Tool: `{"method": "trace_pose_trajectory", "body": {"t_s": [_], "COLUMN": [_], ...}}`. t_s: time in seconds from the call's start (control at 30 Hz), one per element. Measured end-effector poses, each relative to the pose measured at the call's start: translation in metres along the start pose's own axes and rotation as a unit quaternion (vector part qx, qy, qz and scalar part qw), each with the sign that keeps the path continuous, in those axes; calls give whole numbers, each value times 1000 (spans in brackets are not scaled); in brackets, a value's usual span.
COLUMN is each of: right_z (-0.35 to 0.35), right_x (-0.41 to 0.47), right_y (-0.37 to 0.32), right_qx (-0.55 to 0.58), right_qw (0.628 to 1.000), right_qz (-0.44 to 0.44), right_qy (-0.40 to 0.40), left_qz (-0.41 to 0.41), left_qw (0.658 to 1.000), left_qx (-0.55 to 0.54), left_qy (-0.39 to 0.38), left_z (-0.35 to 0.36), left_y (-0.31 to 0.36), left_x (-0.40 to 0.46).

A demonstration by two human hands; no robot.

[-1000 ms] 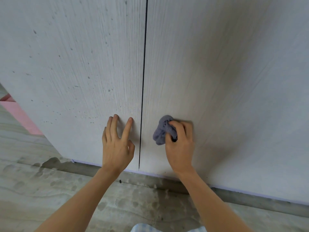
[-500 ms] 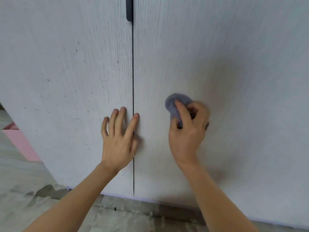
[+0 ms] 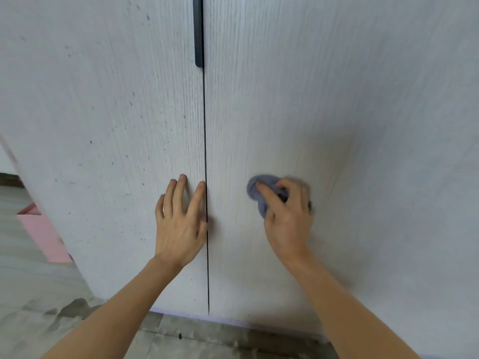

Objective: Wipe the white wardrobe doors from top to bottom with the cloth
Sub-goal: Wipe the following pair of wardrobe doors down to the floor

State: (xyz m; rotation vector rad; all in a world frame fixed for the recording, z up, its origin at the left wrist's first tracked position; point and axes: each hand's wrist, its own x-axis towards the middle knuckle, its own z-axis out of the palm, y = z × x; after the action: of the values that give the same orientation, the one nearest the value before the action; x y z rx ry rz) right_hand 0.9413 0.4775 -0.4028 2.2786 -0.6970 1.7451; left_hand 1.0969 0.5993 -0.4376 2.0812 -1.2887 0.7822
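White wood-grain wardrobe doors fill view; right hand grips the soft, light, bunched grey-blue cloth, left hand spread flat.

right hand gripping cloth, wardrobe door

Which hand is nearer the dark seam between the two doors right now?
Left. The left hand lies flat on the left door with its index finger along the seam. The right hand holds the cloth out on the right door, clear of it.
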Motion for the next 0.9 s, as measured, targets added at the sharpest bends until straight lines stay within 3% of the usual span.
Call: {"method": "trace_pose_trajectory", "body": {"t_s": [0.13, 0.27, 0.53, 0.67, 0.9], "right_z": [1, 15, 49, 68, 99], "right_x": [8, -23, -119, -172, -262], "right_y": [-3, -13, -19, -14, -2], "right_qx": [33, 26, -54, -65, -100], "right_qw": [997, 997, 989, 968, 904], "right_qz": [62, 68, -68, -128, -253], "right_qy": [17, -22, -119, -207, -329], "left_qz": [-17, -28, -106, -125, -105], "left_qw": [999, 999, 989, 982, 990], "left_qx": [-23, -22, -55, -76, -79], "left_qy": [-14, -34, -90, -122, -59], "left_z": [-1, 10, 53, 81, 114], "left_y": [4, -2, -15, -24, -35], "left_x": [-5, -35, -95, -120, -135]}}
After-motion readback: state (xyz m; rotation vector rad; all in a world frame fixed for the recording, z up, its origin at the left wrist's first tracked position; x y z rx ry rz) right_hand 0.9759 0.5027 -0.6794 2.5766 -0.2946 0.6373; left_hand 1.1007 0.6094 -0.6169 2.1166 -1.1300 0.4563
